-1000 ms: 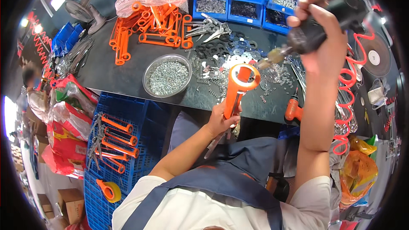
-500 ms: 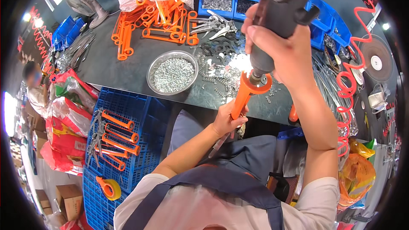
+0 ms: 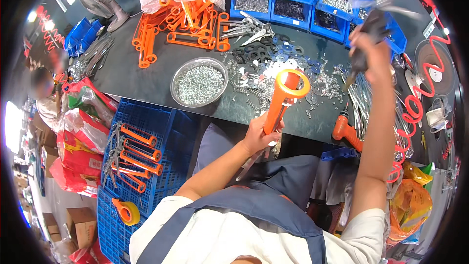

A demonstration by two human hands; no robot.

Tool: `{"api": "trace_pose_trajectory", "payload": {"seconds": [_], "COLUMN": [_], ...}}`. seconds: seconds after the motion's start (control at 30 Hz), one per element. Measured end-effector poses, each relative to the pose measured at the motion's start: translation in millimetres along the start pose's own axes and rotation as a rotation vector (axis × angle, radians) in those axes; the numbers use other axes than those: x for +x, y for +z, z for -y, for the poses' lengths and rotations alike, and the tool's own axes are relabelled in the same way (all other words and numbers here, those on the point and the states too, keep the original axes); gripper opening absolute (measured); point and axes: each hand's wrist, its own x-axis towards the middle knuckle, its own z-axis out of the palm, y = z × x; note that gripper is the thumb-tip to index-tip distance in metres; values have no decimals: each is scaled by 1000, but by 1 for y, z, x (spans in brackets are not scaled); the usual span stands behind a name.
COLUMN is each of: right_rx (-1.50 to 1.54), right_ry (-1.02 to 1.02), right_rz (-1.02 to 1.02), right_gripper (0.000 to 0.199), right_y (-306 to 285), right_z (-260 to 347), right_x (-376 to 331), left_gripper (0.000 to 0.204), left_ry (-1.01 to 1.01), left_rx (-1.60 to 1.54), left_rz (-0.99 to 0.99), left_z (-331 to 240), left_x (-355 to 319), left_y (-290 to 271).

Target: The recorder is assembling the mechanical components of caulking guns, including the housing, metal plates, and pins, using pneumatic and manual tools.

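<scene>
My left hand (image 3: 259,134) is closed round the shaft of an orange ring-ended frame (image 3: 279,101), its ring tilted up toward me at the bench's front edge. Metal rods show below that hand. Off to the right and raised, my right hand (image 3: 375,61) grips a black power screwdriver (image 3: 360,60), slightly blurred, its tip pointing down and apart from the frame. White discs (image 3: 281,67), black rings (image 3: 253,53) and small metal nuts (image 3: 320,88) lie scattered behind the frame. A steel bowl (image 3: 173,93) of small metal pieces stands left of it.
Orange frames (image 3: 146,44) are heaped at the back, beside metal lever parts (image 3: 254,30) and stacked blue bins (image 3: 292,21). An orange drill (image 3: 347,129) and a red coiled hose (image 3: 415,102) are at right. A blue crate (image 3: 168,156) holds orange tools at left; a person (image 3: 45,95) is beyond.
The screwdriver has left the orange frame's ring and moved right and away with my right hand. My left hand keeps the frame, whose ring now faces up more openly.
</scene>
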Motion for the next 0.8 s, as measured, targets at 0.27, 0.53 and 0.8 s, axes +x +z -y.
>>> {"api": "trace_pose_trajectory", "payload": {"seconds": [0.27, 0.53, 0.8], "right_rx": [-1265, -340, 1053], "right_ry": [371, -801, 678], "right_rz": [-443, 407, 116], "right_gripper": [45, 68, 37], "right_y": [-92, 140, 227], "right_z": [-219, -92, -69], "right_x": [-58, -196, -222], "left_gripper": [68, 70, 74], "left_ry": [-22, 28, 188], "left_rx": [-600, -1083, -813], "left_rz": [-305, -656, -569], "left_z": [-69, -76, -103], "left_x": [-3, 14, -32], "left_y": [-29, -64, -112]}}
